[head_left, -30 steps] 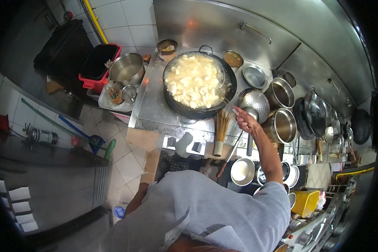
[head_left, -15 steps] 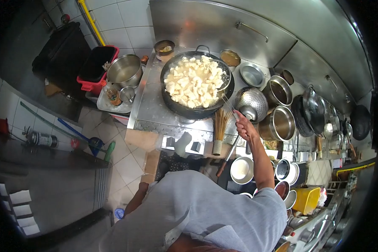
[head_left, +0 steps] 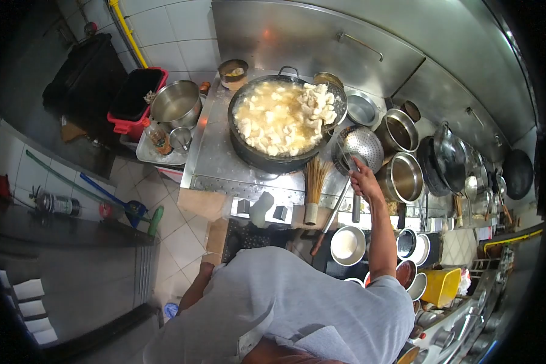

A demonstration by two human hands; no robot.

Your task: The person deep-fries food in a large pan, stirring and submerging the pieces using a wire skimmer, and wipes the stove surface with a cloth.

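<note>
My right hand [head_left: 364, 182] is closed around the handle of a skimmer [head_left: 344, 109], its arm stretched out over the stove front. A heap of pale, lumpy food pieces [head_left: 317, 109] rests on the skimmer at the right side of a large dark wok [head_left: 258, 159]. More pieces [head_left: 267, 130] lie in bubbling, foamy liquid [head_left: 270, 94] inside the wok. The perforated metal strainer [head_left: 363, 145] sits right of the wok, just beyond my hand. Only part of my left arm [head_left: 194, 291] shows beside my body; the left hand is hidden.
A bamboo brush [head_left: 314, 191] stands against the stove's front edge. Metal pots [head_left: 406, 177] stand to the right, with bowls [head_left: 348, 246] nearer me. At left, a steel pot [head_left: 176, 103] and a bottle [head_left: 158, 138] share a tray [head_left: 148, 151].
The skimmer has gathered a heap of pieces to the wok's right side, raised above the rest. My right hand has shifted slightly right and down. More foamy liquid shows at left.
</note>
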